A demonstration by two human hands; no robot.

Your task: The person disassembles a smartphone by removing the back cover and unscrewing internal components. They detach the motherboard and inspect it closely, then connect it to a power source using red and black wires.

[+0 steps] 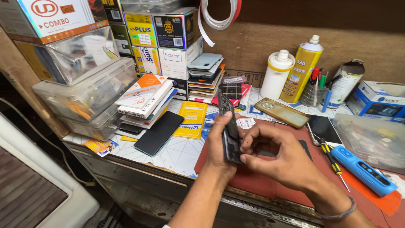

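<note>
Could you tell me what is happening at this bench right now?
A person holds a dark phone on edge above the red mat. The left hand supports it from behind, while the right hand pinches its lower edge. A screwdriver and a blue tool lie to the right, and another phone lies flat to the left.

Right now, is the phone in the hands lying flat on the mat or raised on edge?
Raised on edge: the dark phone stands off the red mat, gripped by the left hand, right hand at its lower edge.

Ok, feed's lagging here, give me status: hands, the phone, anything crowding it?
Left hand gripping dark phone on edge. Right hand fingertips at its lower edge. Screwdriver and blue tool lie to the right, clear.
</note>
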